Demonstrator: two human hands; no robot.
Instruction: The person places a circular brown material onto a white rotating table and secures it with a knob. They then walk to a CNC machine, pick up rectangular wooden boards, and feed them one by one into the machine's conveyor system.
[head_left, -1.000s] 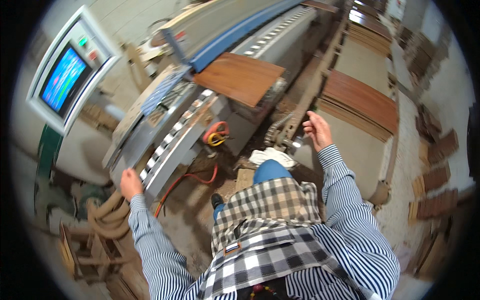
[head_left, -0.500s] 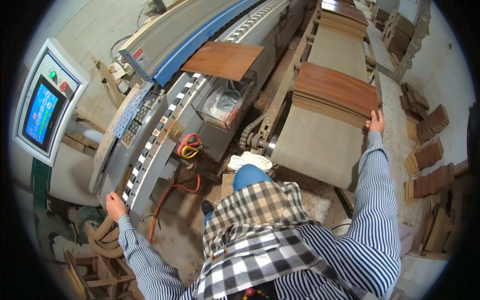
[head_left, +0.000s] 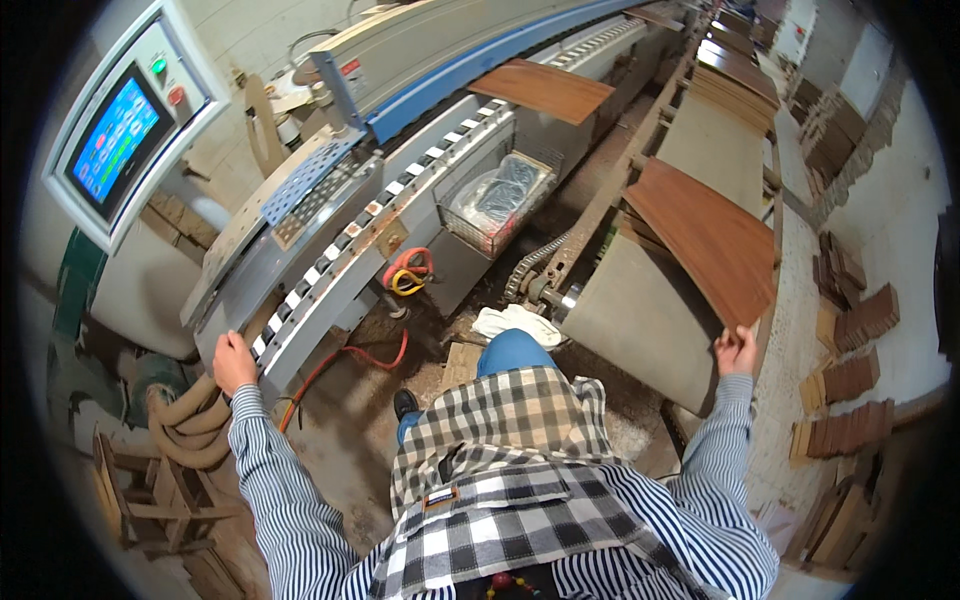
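Observation:
My right hand [head_left: 735, 350] pinches the near corner of a reddish-brown wood panel [head_left: 708, 238]. The panel is lifted and turned askew over the conveyor belt [head_left: 628, 310], and it hides most of the stack of panels beneath. At the near end of the machine's roller rail [head_left: 325, 262], my left hand [head_left: 235, 362] rests with curled fingers; what they hold, if anything, is hidden. Farther along that machine, another brown panel [head_left: 545, 90] lies partly in it and juts out over a wire basket [head_left: 500, 195].
A control panel with a lit screen [head_left: 120, 140] stands at the left. Red and yellow hoses [head_left: 408, 272] hang below the rail. White gloves [head_left: 515, 325] lie by my knee. Farther up the conveyor sits another panel stack [head_left: 735, 85]; wood pieces [head_left: 865, 320] line the right side.
My right hand has drawn the top panel's near corner toward me, swinging it off the stack's line. The panel in the machine has moved farther along, and my view has shifted. My left hand stays at the rail.

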